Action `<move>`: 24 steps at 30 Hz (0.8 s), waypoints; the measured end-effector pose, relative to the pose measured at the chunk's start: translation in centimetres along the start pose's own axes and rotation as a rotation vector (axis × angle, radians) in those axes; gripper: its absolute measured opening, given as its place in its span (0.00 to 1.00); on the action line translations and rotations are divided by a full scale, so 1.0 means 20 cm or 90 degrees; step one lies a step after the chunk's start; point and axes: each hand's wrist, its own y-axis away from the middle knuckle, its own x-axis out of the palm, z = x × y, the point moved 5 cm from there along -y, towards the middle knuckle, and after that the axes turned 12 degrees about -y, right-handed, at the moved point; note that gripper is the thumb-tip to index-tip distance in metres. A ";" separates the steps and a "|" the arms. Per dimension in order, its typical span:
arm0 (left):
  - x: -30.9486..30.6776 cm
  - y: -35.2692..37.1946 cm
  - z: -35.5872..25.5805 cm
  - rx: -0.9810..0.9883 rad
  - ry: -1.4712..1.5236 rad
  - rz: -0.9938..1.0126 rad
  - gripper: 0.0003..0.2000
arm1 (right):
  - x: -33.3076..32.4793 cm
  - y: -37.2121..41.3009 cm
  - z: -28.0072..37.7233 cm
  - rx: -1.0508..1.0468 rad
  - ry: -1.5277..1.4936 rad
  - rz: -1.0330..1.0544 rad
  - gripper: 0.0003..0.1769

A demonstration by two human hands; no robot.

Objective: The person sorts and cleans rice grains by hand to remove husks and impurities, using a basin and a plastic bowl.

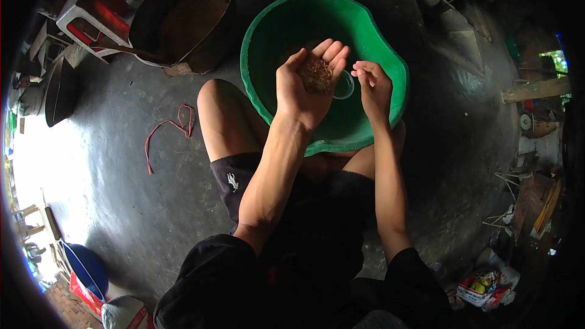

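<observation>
My left hand is palm up and cupped over the green basin, carrying a small heap of loose brown grains. Just to its right, my right hand hangs above the basin with thumb and fingertips pinched together; anything between them is too small to make out. Between the two hands, lower in the basin, a round clear plastic container shows in part, the rest hidden behind my left hand. The basin stands between my bent legs, its rim wavy on the right.
A large round pan with brown contents stands at the upper left, beside a red and white plastic stool. A red cord lies on the dark floor. Wood scraps and a plastic bag are at the right.
</observation>
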 end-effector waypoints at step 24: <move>0.16 0.09 0.10 -0.057 -0.040 0.155 0.29 | 0.45 0.26 0.77 -0.411 0.404 0.317 0.13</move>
